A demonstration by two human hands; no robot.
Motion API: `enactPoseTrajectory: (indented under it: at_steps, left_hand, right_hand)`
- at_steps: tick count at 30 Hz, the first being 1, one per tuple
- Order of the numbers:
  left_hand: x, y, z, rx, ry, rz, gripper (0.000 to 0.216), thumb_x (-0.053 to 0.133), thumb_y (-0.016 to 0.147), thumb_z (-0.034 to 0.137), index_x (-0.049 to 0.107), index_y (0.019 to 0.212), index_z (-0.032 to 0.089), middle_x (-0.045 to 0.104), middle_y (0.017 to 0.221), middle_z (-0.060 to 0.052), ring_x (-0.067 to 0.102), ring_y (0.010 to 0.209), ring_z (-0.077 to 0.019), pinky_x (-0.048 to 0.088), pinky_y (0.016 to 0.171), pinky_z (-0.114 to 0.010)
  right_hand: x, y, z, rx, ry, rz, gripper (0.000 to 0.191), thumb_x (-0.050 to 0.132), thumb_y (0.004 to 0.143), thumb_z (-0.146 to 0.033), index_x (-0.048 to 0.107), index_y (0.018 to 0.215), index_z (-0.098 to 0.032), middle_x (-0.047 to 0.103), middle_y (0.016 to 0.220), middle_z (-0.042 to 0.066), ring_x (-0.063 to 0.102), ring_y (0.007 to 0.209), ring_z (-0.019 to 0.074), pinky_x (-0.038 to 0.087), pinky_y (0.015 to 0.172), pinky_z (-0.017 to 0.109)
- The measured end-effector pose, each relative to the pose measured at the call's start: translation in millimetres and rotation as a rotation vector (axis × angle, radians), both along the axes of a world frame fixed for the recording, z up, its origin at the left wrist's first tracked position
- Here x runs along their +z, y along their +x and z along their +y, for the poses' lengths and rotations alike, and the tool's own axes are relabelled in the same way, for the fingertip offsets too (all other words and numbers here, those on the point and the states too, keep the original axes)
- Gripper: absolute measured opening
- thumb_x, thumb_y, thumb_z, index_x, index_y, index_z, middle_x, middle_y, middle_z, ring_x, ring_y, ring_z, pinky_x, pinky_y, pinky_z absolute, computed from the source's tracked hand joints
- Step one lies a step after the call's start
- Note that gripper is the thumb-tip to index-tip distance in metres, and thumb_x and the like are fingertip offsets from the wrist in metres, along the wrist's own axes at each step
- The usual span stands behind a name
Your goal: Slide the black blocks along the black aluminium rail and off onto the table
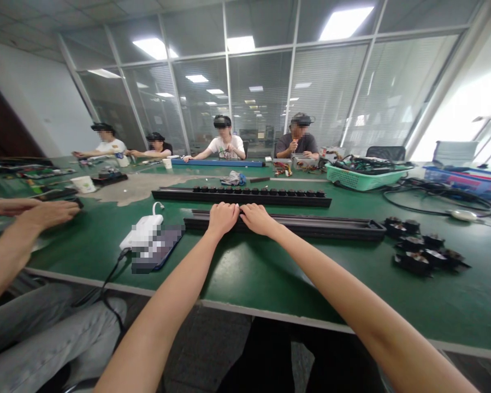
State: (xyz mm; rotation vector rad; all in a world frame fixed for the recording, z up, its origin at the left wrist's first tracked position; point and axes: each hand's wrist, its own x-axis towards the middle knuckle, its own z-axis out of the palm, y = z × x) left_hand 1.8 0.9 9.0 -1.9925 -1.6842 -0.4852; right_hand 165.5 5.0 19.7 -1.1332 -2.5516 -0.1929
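My left hand (pixel 223 216) and my right hand (pixel 256 217) rest side by side on the near edge of a long black channel housing (pixel 311 225) that lies across the green table (pixel 245 273). Both hands have their fingers curled over the housing's rim, pressing on it. Beyond it lies a second long black strip (pixel 241 196) fitted with a row of several black sockets. Several loose black socket modules (pixel 423 251) sit in a cluster to the right of the housing's end.
A white charger and a phone (pixel 153 243) lie left of my hands, with a cable running off the table edge. A co-worker's arms (pixel 28 218) reach in from the left. A green basket (pixel 362 177), cables (pixel 437 199) and several seated people are farther back.
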Motion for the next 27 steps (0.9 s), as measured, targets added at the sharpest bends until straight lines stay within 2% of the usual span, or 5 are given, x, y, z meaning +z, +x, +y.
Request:
enactPoseTrajectory:
  at_steps: [6,11,19,27]
  left_hand:
    - [-0.6,2.5,1.6,0.048,-0.046,-0.010,0.049,0.027,0.103,0.038,0.071,0.098,0.018,0.073,0.097,-0.014,0.065,0.095,-0.0274,0.043,0.075,-0.036]
    - [-0.9,3.8,1.8,0.048,-0.024,0.013,0.049,0.027,0.103,0.035,0.072,0.096,0.016,0.074,0.094,-0.016,0.066,0.094,-0.0286,0.042,0.080,-0.040]
    - [-0.1,5.2,-0.4,0.066,-0.010,0.010,0.049,0.027,0.103,0.035,0.072,0.094,0.017,0.074,0.093,-0.015,0.067,0.094,-0.0283,0.040,0.078,-0.039]
    - [0.0,6.0,-1.1,0.068,-0.003,-0.007,0.048,0.028,0.102,0.035,0.072,0.094,0.018,0.074,0.093,-0.015,0.067,0.094,-0.0283,0.040,0.079,-0.039]
  right_hand:
    - [-7.1,-1.9,3.0,-0.002,-0.026,0.081,0.032,0.039,0.103,-0.030,0.058,0.126,-0.017,0.064,0.125,0.014,0.053,0.119,0.0261,0.040,0.097,0.038]
    - [-7.9,3.0,2.9,-0.004,-0.010,0.077,0.033,0.041,0.103,-0.030,0.060,0.127,-0.017,0.063,0.125,0.014,0.054,0.117,0.0266,0.040,0.097,0.038]
    - [-7.3,10.4,-1.1,-0.037,0.012,0.103,0.033,0.042,0.103,-0.033,0.064,0.124,-0.021,0.061,0.124,0.013,0.049,0.119,0.0272,0.040,0.098,0.039]
    - [-2.9,19.9,0.1,-0.047,-0.034,0.128,0.033,0.046,0.101,-0.035,0.066,0.127,-0.026,0.058,0.125,0.011,0.046,0.121,0.0268,0.040,0.098,0.042]
